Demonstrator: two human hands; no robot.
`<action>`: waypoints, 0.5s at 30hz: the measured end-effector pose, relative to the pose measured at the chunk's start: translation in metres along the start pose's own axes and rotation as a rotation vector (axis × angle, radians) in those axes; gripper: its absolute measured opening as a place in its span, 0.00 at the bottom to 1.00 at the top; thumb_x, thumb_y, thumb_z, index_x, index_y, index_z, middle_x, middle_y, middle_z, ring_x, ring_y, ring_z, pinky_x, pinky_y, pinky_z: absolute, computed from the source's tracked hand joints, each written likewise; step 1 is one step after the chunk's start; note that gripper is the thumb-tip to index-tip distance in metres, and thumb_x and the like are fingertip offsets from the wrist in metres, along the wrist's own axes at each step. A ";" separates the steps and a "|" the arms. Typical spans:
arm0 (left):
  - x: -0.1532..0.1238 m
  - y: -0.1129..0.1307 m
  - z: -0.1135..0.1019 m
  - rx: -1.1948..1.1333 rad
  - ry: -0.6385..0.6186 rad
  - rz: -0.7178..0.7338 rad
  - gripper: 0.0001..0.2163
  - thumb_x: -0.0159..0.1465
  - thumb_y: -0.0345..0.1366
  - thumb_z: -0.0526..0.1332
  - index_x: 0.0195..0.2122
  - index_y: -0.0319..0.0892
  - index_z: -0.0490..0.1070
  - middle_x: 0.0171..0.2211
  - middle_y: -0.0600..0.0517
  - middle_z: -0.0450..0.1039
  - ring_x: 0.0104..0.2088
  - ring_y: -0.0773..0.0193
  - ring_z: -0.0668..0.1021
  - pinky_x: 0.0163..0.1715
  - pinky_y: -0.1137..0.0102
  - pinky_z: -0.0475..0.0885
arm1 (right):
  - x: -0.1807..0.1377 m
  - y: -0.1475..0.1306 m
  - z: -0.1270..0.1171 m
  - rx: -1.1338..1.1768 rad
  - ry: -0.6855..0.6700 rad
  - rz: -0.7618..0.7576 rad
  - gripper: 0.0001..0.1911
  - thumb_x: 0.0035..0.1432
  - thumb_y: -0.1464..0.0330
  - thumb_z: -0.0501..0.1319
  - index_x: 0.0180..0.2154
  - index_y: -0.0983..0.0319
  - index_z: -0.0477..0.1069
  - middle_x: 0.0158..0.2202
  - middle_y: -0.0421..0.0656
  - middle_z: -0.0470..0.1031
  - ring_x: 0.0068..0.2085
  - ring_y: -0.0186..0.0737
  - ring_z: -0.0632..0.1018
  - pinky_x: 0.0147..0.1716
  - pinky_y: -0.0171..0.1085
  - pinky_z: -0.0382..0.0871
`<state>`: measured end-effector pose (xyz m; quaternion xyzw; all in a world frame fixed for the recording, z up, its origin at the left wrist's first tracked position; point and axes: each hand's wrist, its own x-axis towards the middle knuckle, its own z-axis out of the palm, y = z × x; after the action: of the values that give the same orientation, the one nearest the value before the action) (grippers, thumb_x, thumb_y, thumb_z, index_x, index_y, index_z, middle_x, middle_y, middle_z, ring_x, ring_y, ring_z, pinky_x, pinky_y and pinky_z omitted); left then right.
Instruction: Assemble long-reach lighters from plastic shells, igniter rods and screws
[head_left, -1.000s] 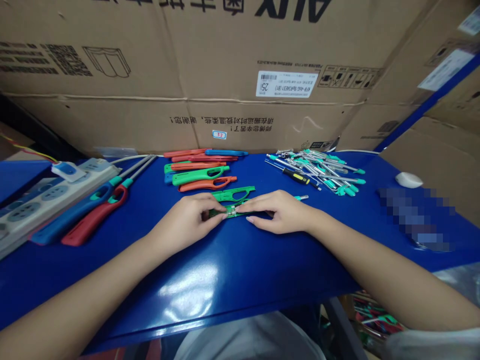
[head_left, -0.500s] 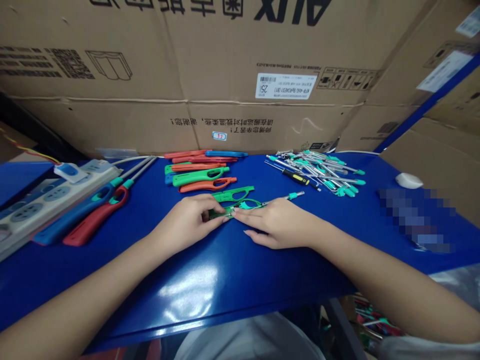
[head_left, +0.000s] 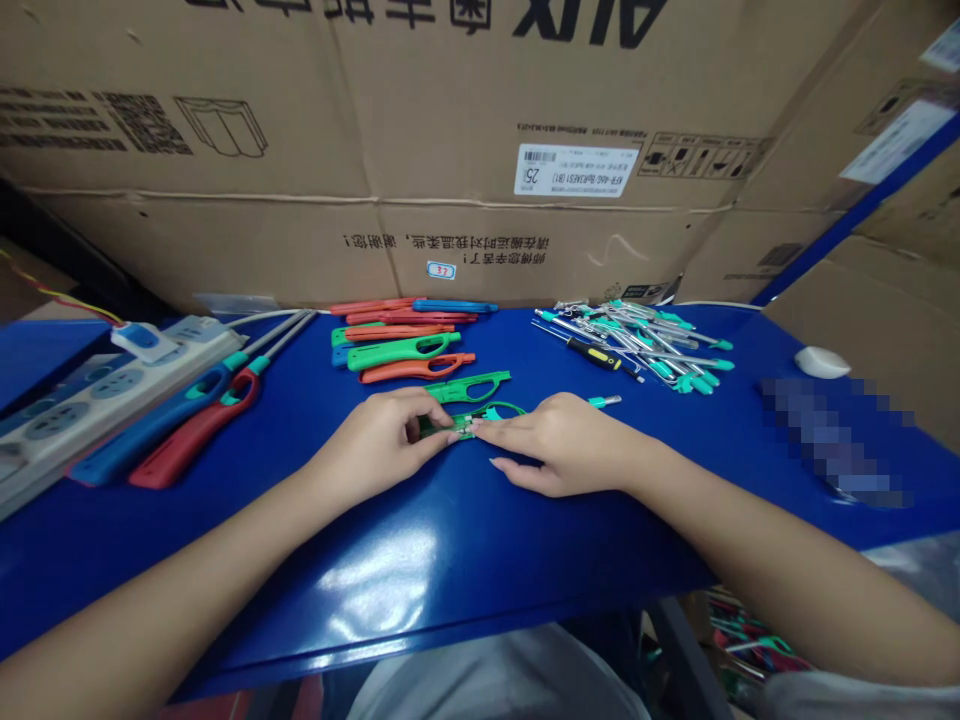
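My left hand (head_left: 390, 435) pinches an opened green lighter half-shell (head_left: 439, 426) near the middle of the table. Across from it, my right hand (head_left: 551, 445) presses its fingertips onto small parts in the shell, with its thumb apart below. A teal trigger (head_left: 491, 412) shows at the shell's handle loop. From behind my right hand sticks out the tip of a metal lighter nozzle (head_left: 611, 400); its middle is hidden under the hand. Just beyond my fingers lies another green half-shell (head_left: 469, 386).
Orange, green and blue lighter shells (head_left: 405, 350) lie behind. Metal nozzles (head_left: 660, 345) with teal parts are heaped at back right beside a black-yellow screwdriver (head_left: 596, 355). Left are a blue lighter (head_left: 150, 425), a red lighter (head_left: 195, 430) and a power strip (head_left: 112, 385). Cardboard (head_left: 420, 150) walls the back.
The metal nozzle has swung down toward me beside the shell, and less of it shows past my right hand. My left hand stays on the shell.
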<state>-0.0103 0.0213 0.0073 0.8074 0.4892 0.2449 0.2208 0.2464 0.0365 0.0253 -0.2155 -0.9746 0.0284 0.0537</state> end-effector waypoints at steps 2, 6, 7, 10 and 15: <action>0.000 0.000 0.001 -0.008 0.010 -0.005 0.11 0.64 0.45 0.64 0.34 0.43 0.79 0.32 0.52 0.79 0.25 0.66 0.75 0.27 0.72 0.68 | 0.000 -0.002 -0.001 -0.004 0.000 0.000 0.23 0.70 0.63 0.55 0.61 0.63 0.71 0.54 0.48 0.81 0.42 0.43 0.85 0.30 0.37 0.66; 0.000 0.002 0.001 -0.006 0.023 -0.010 0.10 0.63 0.44 0.65 0.35 0.43 0.79 0.31 0.52 0.79 0.24 0.67 0.75 0.25 0.73 0.68 | 0.001 -0.005 -0.002 -0.028 -0.026 -0.017 0.24 0.70 0.63 0.55 0.63 0.65 0.69 0.58 0.50 0.78 0.44 0.45 0.84 0.29 0.38 0.68; 0.000 0.002 0.001 -0.001 0.027 -0.007 0.10 0.63 0.44 0.65 0.35 0.43 0.79 0.31 0.52 0.79 0.24 0.67 0.75 0.25 0.73 0.68 | 0.001 -0.005 -0.002 -0.031 -0.031 -0.026 0.24 0.70 0.63 0.55 0.63 0.65 0.69 0.58 0.50 0.77 0.44 0.45 0.84 0.29 0.38 0.68; 0.000 0.004 0.002 0.011 0.032 0.001 0.11 0.64 0.45 0.65 0.34 0.43 0.79 0.31 0.52 0.78 0.25 0.66 0.75 0.25 0.72 0.68 | 0.001 -0.004 -0.002 -0.013 -0.025 -0.036 0.23 0.70 0.63 0.55 0.62 0.64 0.71 0.57 0.49 0.78 0.45 0.45 0.84 0.30 0.37 0.68; 0.000 0.003 0.003 -0.005 0.022 -0.009 0.10 0.64 0.44 0.64 0.34 0.42 0.79 0.31 0.52 0.77 0.24 0.67 0.74 0.25 0.72 0.68 | -0.001 0.004 0.001 0.088 0.037 -0.004 0.22 0.68 0.63 0.57 0.60 0.61 0.73 0.50 0.46 0.83 0.43 0.44 0.85 0.34 0.37 0.70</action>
<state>-0.0063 0.0196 0.0072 0.8019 0.4946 0.2539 0.2187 0.2489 0.0396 0.0234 -0.2116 -0.9717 0.0672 0.0812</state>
